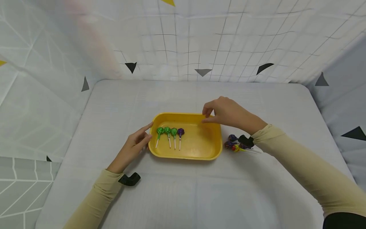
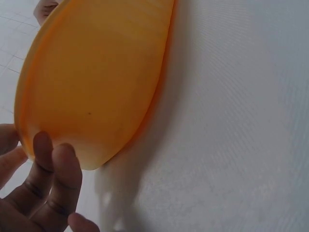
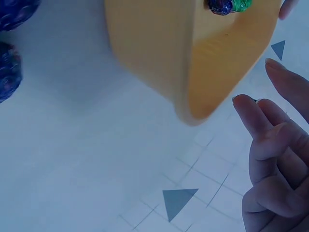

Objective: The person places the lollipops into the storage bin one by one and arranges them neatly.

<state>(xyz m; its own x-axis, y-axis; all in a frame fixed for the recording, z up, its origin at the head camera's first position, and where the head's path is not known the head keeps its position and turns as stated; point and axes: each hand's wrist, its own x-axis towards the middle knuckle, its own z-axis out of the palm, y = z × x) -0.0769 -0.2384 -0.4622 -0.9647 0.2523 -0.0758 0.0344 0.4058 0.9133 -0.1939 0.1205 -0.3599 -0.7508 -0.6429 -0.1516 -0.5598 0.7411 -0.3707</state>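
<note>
The yellow tray (image 1: pixel 201 149) lies on the white-covered table. Inside its left half stand three green lollipops (image 1: pixel 167 130) and one purple lollipop (image 1: pixel 180 132) in a row, sticks pointing toward me. My left hand (image 1: pixel 132 146) touches the tray's left end, its index finger along the rim; in the left wrist view its other fingertips lie by the outer wall. Over the far right corner of the tray hovers my right hand (image 1: pixel 224 111), thumb and fingers apart with nothing between them. In the right wrist view the purple and green candy heads (image 3: pixel 220 6) peek over the tray wall.
Right of the tray, partly hidden under my right wrist, is a loose pile of lollipops (image 1: pixel 230 144), mostly purple, one red and yellow. White cloth (image 1: pixel 200 38) with grid lines and triangles hangs behind the table (image 1: pixel 171 190).
</note>
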